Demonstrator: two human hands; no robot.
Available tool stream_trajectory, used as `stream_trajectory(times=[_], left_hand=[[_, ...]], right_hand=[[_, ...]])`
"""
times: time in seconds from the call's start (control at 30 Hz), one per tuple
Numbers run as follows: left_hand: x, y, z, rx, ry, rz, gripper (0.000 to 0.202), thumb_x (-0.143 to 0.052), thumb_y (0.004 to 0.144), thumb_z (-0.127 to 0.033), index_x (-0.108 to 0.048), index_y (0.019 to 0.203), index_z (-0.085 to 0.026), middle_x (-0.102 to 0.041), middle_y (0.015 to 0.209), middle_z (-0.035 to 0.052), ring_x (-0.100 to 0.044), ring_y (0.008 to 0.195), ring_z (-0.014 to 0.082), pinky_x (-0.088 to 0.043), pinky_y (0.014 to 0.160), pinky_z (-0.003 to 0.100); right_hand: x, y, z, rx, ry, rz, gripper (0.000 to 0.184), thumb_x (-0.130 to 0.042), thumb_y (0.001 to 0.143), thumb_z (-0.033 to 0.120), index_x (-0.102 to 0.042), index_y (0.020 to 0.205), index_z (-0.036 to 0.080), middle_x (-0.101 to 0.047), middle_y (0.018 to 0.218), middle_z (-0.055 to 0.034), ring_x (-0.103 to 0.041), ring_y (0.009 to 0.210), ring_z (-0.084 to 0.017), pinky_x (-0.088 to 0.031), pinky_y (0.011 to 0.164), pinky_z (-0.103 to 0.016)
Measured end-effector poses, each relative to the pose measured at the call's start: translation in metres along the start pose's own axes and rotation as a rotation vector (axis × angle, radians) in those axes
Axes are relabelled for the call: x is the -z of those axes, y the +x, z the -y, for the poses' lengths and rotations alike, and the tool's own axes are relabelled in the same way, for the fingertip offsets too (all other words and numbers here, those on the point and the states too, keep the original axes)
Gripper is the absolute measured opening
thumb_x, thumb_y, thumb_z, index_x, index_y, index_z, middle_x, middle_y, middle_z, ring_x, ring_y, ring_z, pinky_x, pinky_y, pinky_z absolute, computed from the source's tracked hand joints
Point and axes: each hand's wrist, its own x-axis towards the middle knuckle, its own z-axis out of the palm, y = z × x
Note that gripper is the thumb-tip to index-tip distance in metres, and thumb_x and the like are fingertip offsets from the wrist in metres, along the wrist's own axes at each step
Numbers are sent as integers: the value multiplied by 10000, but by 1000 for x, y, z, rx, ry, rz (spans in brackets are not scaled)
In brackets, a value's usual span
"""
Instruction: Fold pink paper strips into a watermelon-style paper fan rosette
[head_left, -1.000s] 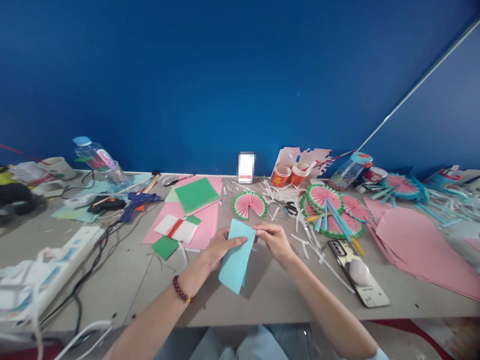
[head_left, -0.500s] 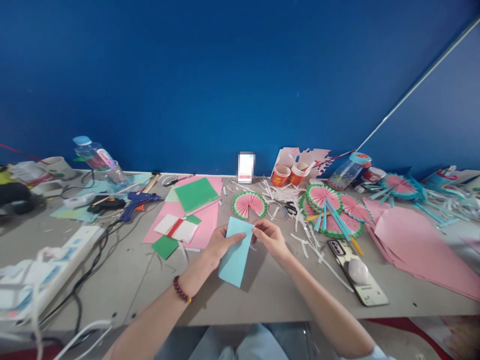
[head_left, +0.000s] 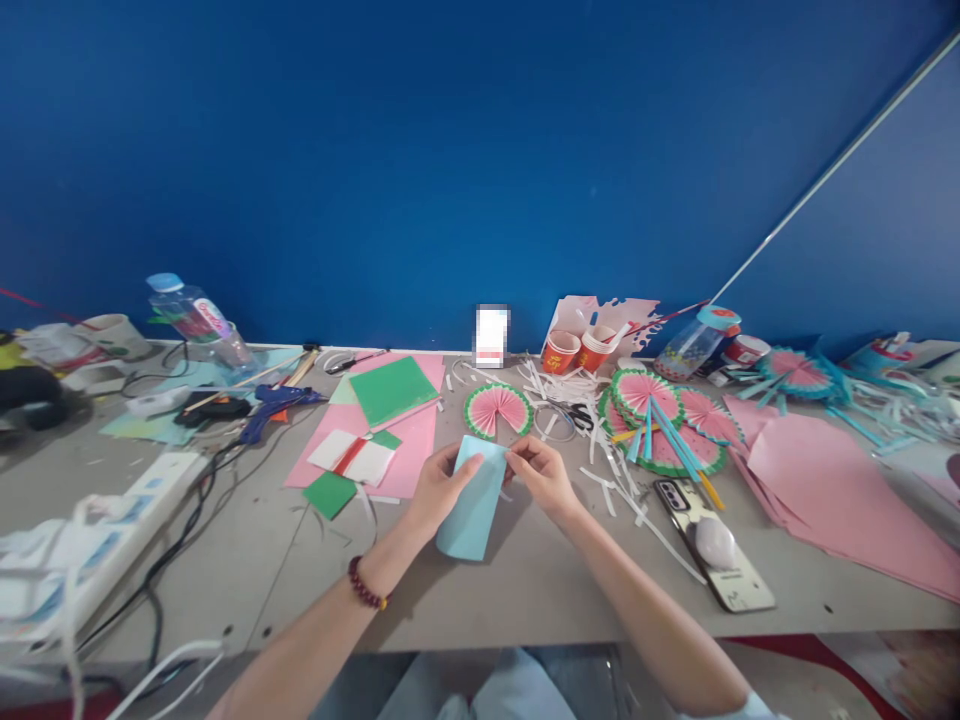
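Between my hands is a light blue sheet of paper, its lower end curving. My left hand grips its left side, thumb on the face and fingers behind. At the upper right corner, my right hand pinches the paper's edge between thumb and fingertips. Just beyond the sheet lies a pleated pink paper fan with a green rim, shaped like a watermelon slice. To the right rest several more watermelon fans with blue paper strips on top.
Pink and green papers lie to the left, with a blue glue gun and a power strip farther out. On the right are a phone, pink sheets, paper scraps and red paper cups.
The blue paper has gone from nearly flat to bowed, and its lower end has risen a little. My left thumb has shifted slightly up and left; my right hand keeps its pinch.
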Motion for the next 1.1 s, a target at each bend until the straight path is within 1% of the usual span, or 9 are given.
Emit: stream_trajectory(times=[0.13,0.3,0.37,0.47,0.6,0.77,0.9,1.0,1.1], left_hand=[[5,3,1,-32,-68,-23,327,-668,715,-484,-657,757,-160,-617,649,-1,-503,581,124,-386,526,213],[9,7,0,-45,-86,-84,294,-703,688,-451,-673,681,-159,-602,627,-5,-488,618,127,-389,583,225],[9,7,-1,-29,-121,-85,294,-713,669,-441,-658,626,-155,-577,587,-4,-472,597,125,-386,581,232],[9,8,0,-18,-192,-135,252,-749,602,-376,-642,569,-150,-543,538,-6,-444,558,115,-379,562,232],[10,10,5,-11,-234,-178,221,-757,570,-332,-639,578,-145,-532,542,-10,-433,550,107,-375,554,226],[11,10,10,-164,-77,-182,312,-666,709,-436,-600,591,-155,-455,527,-28,-378,527,97,-331,516,222],[11,8,7,-239,62,-231,328,-653,717,-455,-596,591,-158,-426,521,-27,-359,521,101,-314,498,226],[11,8,3,-233,96,-235,342,-633,729,-465,-594,587,-156,-408,517,-29,-346,516,98,-301,486,223],[11,8,1,-185,117,-183,338,-635,725,-475,-631,632,-150,-426,526,-27,-340,512,94,-284,473,220]], right_hand=[[0,-1,2,13,-35,-5,289,-669,756,431,-549,682,178,-579,544,27,-576,488,-114,-520,515,-256],[1,0,3,13,-30,-21,285,-670,752,422,-548,672,177,-579,541,29,-574,478,-112,-510,507,-251],[2,-1,4,16,-38,-17,275,-666,758,410,-550,671,176,-583,539,28,-578,475,-115,-502,505,-249],[3,-2,3,27,-57,-5,246,-655,772,380,-556,681,175,-584,534,30,-585,471,-115,-484,501,-239],[4,-4,1,29,-71,27,223,-643,782,359,-561,689,174,-589,542,32,-596,475,-118,-482,502,-237],[5,-3,-3,21,-51,34,233,-648,773,366,-551,681,176,-595,548,32,-598,480,-121,-494,505,-243],[3,-3,-4,6,-30,30,237,-656,762,372,-551,675,178,-589,541,33,-590,466,-120,-493,489,-244],[1,-2,-3,13,-8,11,233,-659,759,363,-554,664,178,-588,532,34,-588,464,-118,-490,484,-240],[2,-1,-1,31,5,-33,238,-669,746,363,-551,652,178,-584,513,37,-582,456,-114,-487,486,-237]])
